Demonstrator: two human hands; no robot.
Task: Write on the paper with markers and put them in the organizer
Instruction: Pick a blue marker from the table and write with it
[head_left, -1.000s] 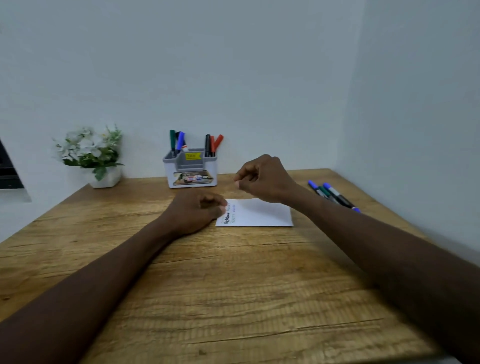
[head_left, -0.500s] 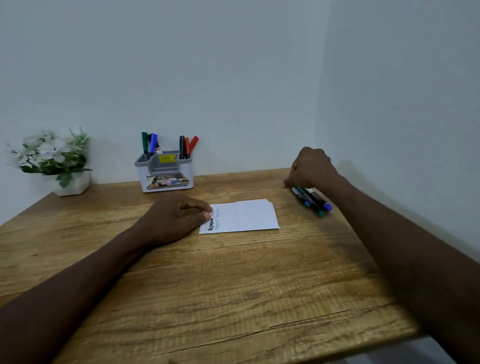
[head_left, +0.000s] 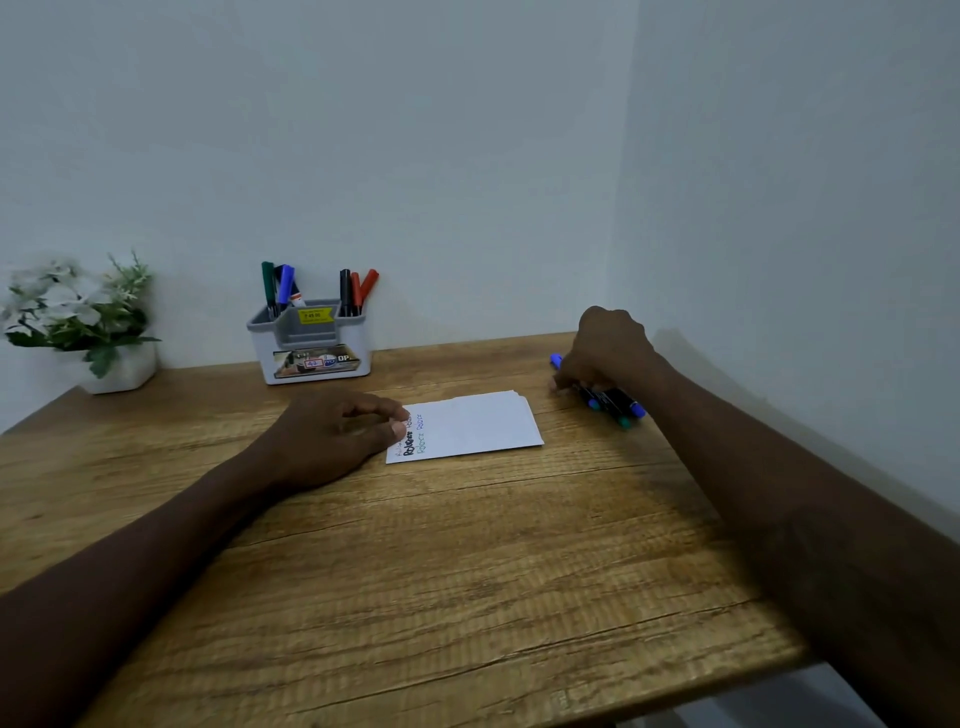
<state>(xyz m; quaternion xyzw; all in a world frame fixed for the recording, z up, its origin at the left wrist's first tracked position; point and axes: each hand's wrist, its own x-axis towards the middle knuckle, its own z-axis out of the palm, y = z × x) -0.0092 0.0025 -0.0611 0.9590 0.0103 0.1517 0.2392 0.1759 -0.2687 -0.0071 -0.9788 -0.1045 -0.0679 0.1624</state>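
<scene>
Forearms reach in from both lower corners across a wood-grain worktop (head_left: 467, 571). Nearer of the two, the left hand (head_left: 343, 436) lies palm down at mid-worktop. Its grip is slack and holds nothing, and its loosely bent fingertips (head_left: 400, 430) rest on the left edge of the paper (head_left: 478, 426).

That paper (a small stack of white sheets, judging by the staggered far corner) lies flat in the middle of the worktop. Handwriting in black, blue and green runs along the end beside the left hand.

Just right of the paper and slightly farther back, the right hand (head_left: 608, 348) hunches knuckles-up over the loose markers (head_left: 615, 408). Its grip is closed down on them with curled fingers; which single pen it pinches cannot be told. Blue and green ends stick out toward the camera below the wrist, and a blue cap (head_left: 556, 359) pokes out past the fingers on the hand's left.

Farther back, against the pale wall (head_left: 467, 156), stands the grey-and-white organizer (head_left: 311, 353), well apart from both hands. Stored markers (head_left: 356, 291) stand upright in it: green, blue and dark ones in the left compartment, one black and two red in the right. At far left sits a white-flowered plant (head_left: 78, 317) in a white pot (head_left: 122, 371).
</scene>
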